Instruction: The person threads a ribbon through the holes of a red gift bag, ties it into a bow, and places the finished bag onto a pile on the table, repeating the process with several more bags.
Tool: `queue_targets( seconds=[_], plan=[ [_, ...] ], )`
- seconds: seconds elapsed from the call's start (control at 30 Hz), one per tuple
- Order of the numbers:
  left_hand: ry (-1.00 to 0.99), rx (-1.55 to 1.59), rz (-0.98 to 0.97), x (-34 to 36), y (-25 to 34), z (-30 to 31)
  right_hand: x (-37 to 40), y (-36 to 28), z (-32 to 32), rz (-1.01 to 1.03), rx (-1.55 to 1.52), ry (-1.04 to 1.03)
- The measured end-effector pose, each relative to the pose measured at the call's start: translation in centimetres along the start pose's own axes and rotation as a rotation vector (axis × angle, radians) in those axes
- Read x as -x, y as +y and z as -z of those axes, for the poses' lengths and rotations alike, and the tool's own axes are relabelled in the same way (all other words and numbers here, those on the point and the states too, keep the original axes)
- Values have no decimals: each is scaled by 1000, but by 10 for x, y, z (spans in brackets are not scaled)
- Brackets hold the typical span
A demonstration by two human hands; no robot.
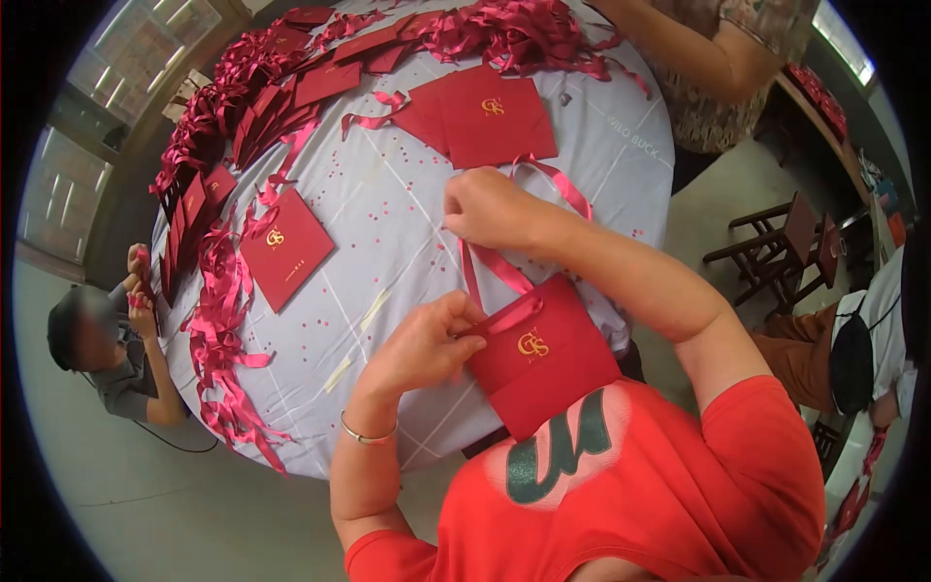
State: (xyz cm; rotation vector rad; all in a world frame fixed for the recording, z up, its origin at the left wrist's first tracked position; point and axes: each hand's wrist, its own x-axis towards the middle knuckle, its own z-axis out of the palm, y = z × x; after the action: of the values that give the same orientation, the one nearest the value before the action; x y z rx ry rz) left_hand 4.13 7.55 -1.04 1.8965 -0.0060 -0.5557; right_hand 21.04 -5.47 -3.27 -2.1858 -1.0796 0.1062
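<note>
A red paper gift bag [543, 359] with a gold emblem is at the table's near edge, close to my chest. My left hand [433, 339] pinches the bag's top edge, thumb on the front face. Above the bag, my right hand [490, 209] is closed, fingertips bent down at the pink ribbon [500, 269] that rises from the bag's top. The ribbon's end at my right fingertips is partly hidden. Just beyond my right hand lie overlapping red bags [495, 116], with a ribbon loop [561, 182] beside them.
Another red bag [286, 250] lies flat on the white tablecloth [388, 242] at the left. Piles of pink ribbon [228, 335] and stacked bags [276, 112] line the far and left edges. One person [107, 344] sits left; another [722, 68] stands far right. Wooden stools [790, 242] stand right.
</note>
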Motion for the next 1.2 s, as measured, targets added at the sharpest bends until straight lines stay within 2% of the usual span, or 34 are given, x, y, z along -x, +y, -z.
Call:
queue_targets(
  seconds=[0.13,0.23,0.3,0.37,0.5,0.6,0.67,0.8,0.9,0.97,1.03,1.1,1.2],
  plan=[
    [26,-14,48,-1,4,1,29,-5,35,-63,-326,133],
    [40,-17,65,2,7,3,61,7,58,-91,-258,135],
    [48,-14,66,4,9,5,84,10,67,-192,-282,62],
    [79,-53,91,5,10,7,105,12,70,-198,-252,25],
    [155,-22,100,5,7,8,130,16,64,-277,-378,38],
    [190,-106,80,6,6,10,137,14,67,-218,-279,36],
    [401,-301,-90,4,-2,12,141,15,69,52,-92,-53],
    [465,-201,-76,-4,-10,14,145,17,66,205,106,-48],
    [452,-233,-30,-12,-9,4,141,16,64,253,105,30],
    [546,-467,5,-18,-10,-3,135,13,66,225,42,17],
    [537,-477,22,-21,-8,-5,127,8,61,193,-19,-1],
    [535,-490,29,-21,-7,-6,113,2,52,249,-137,-34],
    [514,-423,38,-19,-10,-4,94,-2,41,197,-58,-45]
  ],
)
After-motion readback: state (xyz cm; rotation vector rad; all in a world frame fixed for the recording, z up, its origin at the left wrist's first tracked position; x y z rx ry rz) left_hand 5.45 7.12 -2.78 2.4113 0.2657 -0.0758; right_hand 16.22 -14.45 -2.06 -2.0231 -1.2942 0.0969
